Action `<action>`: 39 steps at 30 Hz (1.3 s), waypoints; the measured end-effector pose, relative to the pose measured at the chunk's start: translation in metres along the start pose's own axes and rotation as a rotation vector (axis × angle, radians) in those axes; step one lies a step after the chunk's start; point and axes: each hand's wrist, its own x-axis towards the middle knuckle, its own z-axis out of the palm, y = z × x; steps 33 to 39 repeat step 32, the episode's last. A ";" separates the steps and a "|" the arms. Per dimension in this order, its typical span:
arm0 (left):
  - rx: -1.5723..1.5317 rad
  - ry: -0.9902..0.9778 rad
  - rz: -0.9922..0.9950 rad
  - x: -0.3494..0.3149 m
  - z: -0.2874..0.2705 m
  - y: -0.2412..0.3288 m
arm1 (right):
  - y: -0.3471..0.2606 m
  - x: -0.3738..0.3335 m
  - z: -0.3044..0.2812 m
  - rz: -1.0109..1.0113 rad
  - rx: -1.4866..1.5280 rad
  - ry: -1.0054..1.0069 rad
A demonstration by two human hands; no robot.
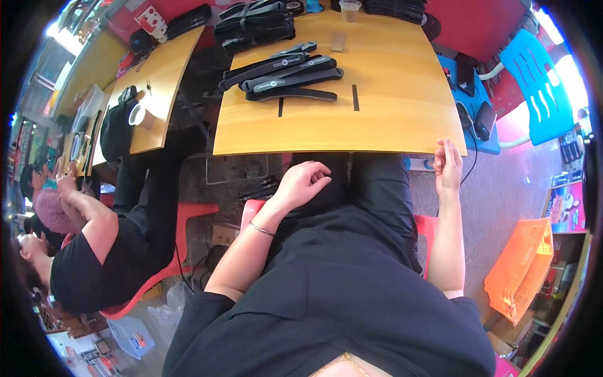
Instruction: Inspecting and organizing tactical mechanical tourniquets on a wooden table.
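My left hand rests on my lap just below the table's front edge, palm turned inward. Its fingers bend loosely with the thumb apart, and nothing shows in it. Near the front right corner of the wooden table, my right hand is raised with loosely bent fingers beside the edge; I see nothing held there. Whether those fingertips touch the wood is hard to tell. A loose pile of black and grey straps lies on the table, beyond my left hand. Behind it is a tied bundle of dark straps.
A clear cup and a small tan block are on the table. Two dark strips mark its top. Right of it stand a blue stool with devices on it, a blue chair and an orange crate. A co-worker sits left.
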 end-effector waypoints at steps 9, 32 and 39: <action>-0.009 -0.022 0.018 -0.002 0.003 0.000 | -0.001 -0.003 0.009 -0.072 -0.052 -0.062; -0.438 -0.407 -0.153 -0.006 0.010 0.032 | -0.087 -0.059 -0.013 0.060 -1.144 -0.410; -0.438 -0.407 -0.153 -0.006 0.010 0.032 | -0.087 -0.059 -0.013 0.060 -1.144 -0.410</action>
